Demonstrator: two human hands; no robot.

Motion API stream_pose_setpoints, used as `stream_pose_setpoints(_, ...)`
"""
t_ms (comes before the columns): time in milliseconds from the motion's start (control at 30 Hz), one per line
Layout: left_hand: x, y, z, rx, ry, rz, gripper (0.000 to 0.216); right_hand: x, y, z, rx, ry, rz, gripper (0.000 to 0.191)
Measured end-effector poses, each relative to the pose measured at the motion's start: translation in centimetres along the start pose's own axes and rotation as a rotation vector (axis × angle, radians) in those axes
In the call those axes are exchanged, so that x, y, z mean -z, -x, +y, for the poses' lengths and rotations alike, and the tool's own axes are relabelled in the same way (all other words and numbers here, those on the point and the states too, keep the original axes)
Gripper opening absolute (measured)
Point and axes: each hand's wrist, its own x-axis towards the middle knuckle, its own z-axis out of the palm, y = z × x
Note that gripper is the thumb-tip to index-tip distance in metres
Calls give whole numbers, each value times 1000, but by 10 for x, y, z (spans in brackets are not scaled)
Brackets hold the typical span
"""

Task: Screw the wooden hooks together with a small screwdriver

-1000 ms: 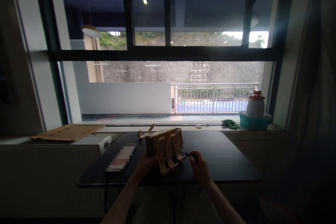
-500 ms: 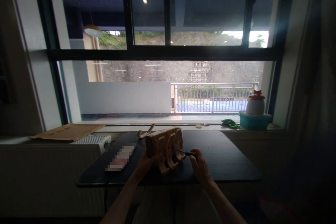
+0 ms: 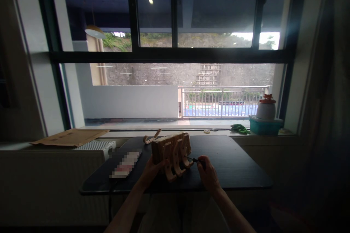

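A wooden rack with several curved hooks (image 3: 171,152) stands tilted on the dark table (image 3: 235,167). My left hand (image 3: 152,172) grips its lower left end from below. My right hand (image 3: 208,174) is closed on a small dark screwdriver (image 3: 194,160), whose tip points left at the rack's rightmost hook. A loose wooden hook (image 3: 152,138) lies on the table just behind the rack.
A flat blurred object (image 3: 127,163) lies on the table's left part. On the sill behind are a brown cardboard envelope (image 3: 70,137), a teal box (image 3: 264,125) with a white jar on top, and a green cloth (image 3: 240,128). A white radiator (image 3: 94,145) sits at left.
Both hands and the rack have stayed almost still; the right hand has shifted only slightly on the screwdriver.
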Motion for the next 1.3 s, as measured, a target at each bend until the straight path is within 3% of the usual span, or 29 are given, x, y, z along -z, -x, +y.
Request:
stream_pose_setpoints(933,1,-1,-1,-16,-35,-7,55,-1,1,4,-35,39,-3,30)
stream_pose_setpoints(1300,0,-1,-3,-2,-44,-1,52,-4,-3,10,22,9,-23,22)
